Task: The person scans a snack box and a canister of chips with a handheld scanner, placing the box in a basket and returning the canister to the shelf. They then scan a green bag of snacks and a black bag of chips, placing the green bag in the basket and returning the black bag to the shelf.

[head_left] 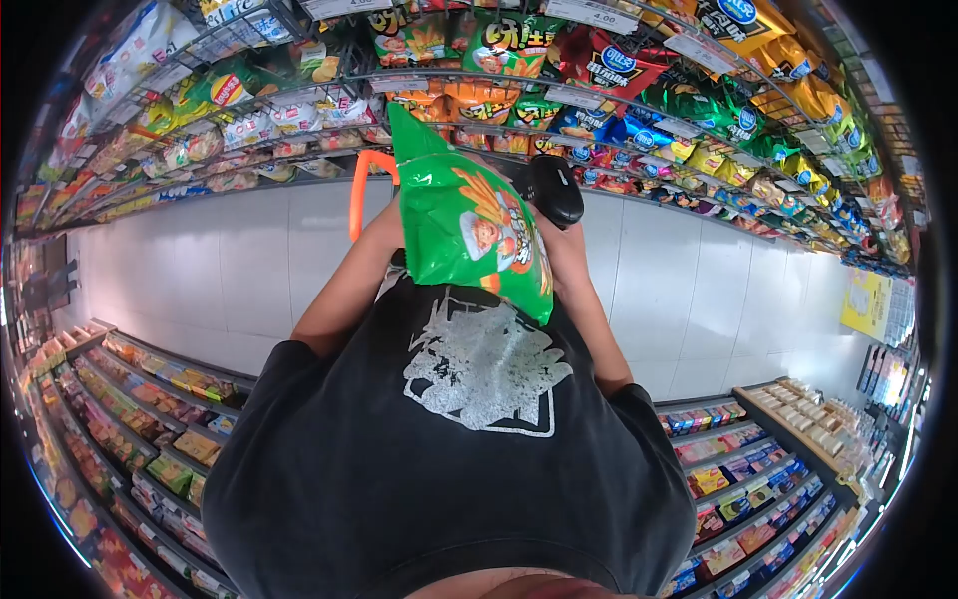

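A green bag of potato snacks [469, 225], printed with fries and a cartoon chef, is held up in front of my chest and tilted. My left hand [392, 226] is at its left edge, closed on it, with the fingers hidden behind the bag. At the opposite edge my right hand [556, 238] grips the bag too, its fingers mostly out of sight. A rounded black device [555, 190] sits over the back of my right hand. Beside my left hand an orange bar, shaped like a handle [357, 195], rises from behind the bag.
Ahead, wire shelves [469, 75] hold many snack bags with price labels [596, 15] on their edges. Pale floor tiles [664, 270] run along the aisle. Behind me stand more shelves of packaged goods [165, 399], and a yellow sign [866, 299] is at the far right.
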The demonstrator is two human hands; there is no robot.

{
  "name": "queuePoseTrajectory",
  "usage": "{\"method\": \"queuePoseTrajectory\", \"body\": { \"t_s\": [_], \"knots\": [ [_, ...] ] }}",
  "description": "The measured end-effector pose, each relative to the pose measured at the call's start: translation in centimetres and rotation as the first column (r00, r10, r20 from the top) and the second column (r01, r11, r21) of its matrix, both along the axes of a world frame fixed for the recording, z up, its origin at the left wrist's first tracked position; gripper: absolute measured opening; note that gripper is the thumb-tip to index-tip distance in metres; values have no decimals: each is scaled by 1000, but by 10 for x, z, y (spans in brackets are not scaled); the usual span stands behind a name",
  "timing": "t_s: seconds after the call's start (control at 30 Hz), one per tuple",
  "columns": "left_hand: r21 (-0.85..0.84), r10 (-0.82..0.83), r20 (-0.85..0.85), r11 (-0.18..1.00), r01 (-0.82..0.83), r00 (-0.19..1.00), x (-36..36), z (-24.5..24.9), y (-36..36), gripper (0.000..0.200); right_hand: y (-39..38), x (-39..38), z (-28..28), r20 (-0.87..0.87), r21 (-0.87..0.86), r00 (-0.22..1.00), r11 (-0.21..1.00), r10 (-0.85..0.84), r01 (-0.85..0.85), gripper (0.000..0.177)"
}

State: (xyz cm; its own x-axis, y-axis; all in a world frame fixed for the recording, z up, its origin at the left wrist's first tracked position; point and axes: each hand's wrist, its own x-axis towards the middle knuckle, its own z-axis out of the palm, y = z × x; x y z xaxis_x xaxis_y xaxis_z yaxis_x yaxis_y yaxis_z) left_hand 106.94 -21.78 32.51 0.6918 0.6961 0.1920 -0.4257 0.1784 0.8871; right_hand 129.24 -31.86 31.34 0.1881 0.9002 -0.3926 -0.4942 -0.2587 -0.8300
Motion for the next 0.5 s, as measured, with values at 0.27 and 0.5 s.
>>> {"method": "queuePoseTrajectory", "body": {
  "t_s": [0.27,0.5],
  "knots": [
    [713,816,-262,524,-467,515,-31,-3,28,63,-2,20,-17,-40,-72,997,996,-59,56,15],
    [804,938,79,139,-578,336,-39,-3,98,69,-6,13,-22,-27,-76,1000,997,-14,12,16]
  ]
}}
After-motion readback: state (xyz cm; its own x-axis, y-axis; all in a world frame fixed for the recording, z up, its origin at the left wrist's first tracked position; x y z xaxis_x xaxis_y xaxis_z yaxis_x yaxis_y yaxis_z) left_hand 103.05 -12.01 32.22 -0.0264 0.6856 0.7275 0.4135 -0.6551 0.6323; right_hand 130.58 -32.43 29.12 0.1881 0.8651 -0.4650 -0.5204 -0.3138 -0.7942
